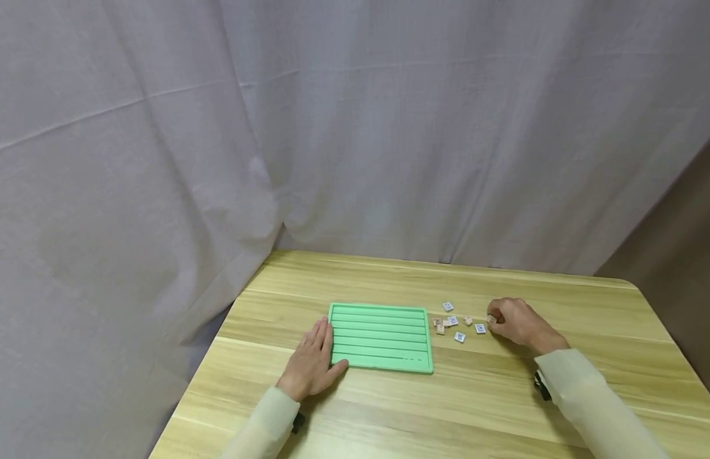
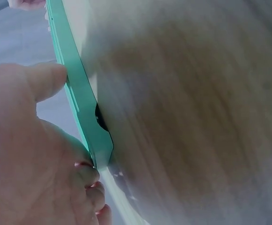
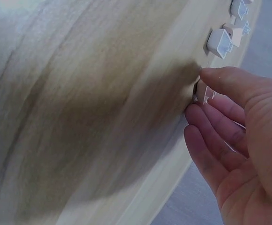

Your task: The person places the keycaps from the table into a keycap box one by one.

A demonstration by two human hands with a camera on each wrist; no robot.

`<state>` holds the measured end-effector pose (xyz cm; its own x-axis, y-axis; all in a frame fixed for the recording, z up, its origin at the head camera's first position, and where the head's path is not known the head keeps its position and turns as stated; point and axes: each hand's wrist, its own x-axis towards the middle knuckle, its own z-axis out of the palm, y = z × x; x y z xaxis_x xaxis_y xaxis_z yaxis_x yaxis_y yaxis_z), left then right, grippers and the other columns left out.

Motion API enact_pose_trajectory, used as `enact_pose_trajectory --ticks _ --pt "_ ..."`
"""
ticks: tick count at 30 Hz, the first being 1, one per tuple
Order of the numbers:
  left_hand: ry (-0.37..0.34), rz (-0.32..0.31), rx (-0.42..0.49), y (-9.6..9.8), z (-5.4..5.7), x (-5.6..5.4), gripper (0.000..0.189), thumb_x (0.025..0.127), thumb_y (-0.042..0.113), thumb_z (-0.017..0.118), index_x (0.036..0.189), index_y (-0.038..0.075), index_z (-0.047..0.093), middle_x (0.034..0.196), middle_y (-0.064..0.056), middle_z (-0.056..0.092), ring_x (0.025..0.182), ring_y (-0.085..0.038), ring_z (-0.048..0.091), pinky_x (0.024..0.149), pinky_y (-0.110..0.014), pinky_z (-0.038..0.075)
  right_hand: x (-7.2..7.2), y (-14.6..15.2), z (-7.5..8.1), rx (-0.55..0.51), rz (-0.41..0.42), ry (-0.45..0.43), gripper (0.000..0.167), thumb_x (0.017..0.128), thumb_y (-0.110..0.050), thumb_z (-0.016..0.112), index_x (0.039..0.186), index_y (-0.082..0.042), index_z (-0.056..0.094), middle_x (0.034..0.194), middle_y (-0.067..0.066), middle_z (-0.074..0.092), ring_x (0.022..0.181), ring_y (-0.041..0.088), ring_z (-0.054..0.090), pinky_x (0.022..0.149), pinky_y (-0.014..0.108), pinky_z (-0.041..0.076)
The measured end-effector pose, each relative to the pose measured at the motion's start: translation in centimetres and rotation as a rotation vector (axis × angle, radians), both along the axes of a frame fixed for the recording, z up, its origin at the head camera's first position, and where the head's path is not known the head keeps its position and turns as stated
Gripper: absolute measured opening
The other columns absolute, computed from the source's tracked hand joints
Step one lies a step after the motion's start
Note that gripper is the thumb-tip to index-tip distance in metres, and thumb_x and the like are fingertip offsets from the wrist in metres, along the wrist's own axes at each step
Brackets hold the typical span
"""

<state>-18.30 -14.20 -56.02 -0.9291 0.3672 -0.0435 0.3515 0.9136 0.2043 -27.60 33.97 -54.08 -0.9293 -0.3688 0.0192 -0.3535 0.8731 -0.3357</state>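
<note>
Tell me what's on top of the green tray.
The green tray shows a ridged surface with nothing loose visible on it. The left hand lies along its left edge; whatever is under that hand is hidden.

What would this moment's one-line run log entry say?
left hand: touching green ridged rectangular tray | right hand: curled around small beige tile | between hands: white-and-blue square tiles, other beige tiles

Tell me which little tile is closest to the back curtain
The blue-and-white tile at the back of the group, right of the green tray. The others, including the beige tile the right hand pinches, are farther from the curtain.
</note>
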Motion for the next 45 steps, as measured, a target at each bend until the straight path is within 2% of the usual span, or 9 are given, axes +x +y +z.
enact_pose_trajectory --ticks 13,25,37,45 --pt "0.051 -0.042 0.009 -0.4 0.0 -0.3 0.085 0.107 0.054 0.050 0.161 -0.009 0.032 0.172 -0.025 0.026 0.161 -0.040 0.029 0.130 -0.053 0.032 -0.3 -0.2 0.5 0.012 0.018 -0.012 0.006 0.091 -0.007 0.076 0.090 -0.008 0.070 0.081 0.000 0.065 0.075 0.013 0.056 0.065 0.031 0.049" --pt "0.003 -0.036 0.081 -0.3 -0.4 -0.4 0.086 0.107 0.052 0.051 0.162 -0.010 0.029 0.173 -0.026 0.023 0.162 -0.041 0.026 0.131 -0.054 0.030 -0.4 0.2 0.2 0.009 0.038 -0.041 0.007 0.090 -0.006 0.075 0.096 -0.004 0.073 0.086 0.003 0.071 0.079 0.014 0.064 0.068 0.033 0.056" --pt "-0.018 -0.031 0.087 -0.4 -0.4 -0.5 0.088 0.106 0.052 0.052 0.162 -0.011 0.027 0.173 -0.027 0.022 0.163 -0.041 0.024 0.132 -0.054 0.028 -0.5 -0.3 0.1 0.003 0.054 -0.035 0.005 0.090 -0.005 0.074 0.094 -0.006 0.074 0.086 0.001 0.071 0.078 0.012 0.063 0.068 0.031 0.056" --pt "-0.016 -0.034 0.094 -0.5 -0.4 -0.5 0.087 0.106 0.051 0.053 0.162 -0.011 0.027 0.173 -0.028 0.023 0.162 -0.041 0.024 0.132 -0.054 0.029 -0.6 -1.0 1.0 0.007 0.099 0.038 0.006 0.088 -0.003 0.075 0.090 -0.008 0.074 0.081 -0.001 0.069 0.075 0.010 0.061 0.065 0.030 0.054"
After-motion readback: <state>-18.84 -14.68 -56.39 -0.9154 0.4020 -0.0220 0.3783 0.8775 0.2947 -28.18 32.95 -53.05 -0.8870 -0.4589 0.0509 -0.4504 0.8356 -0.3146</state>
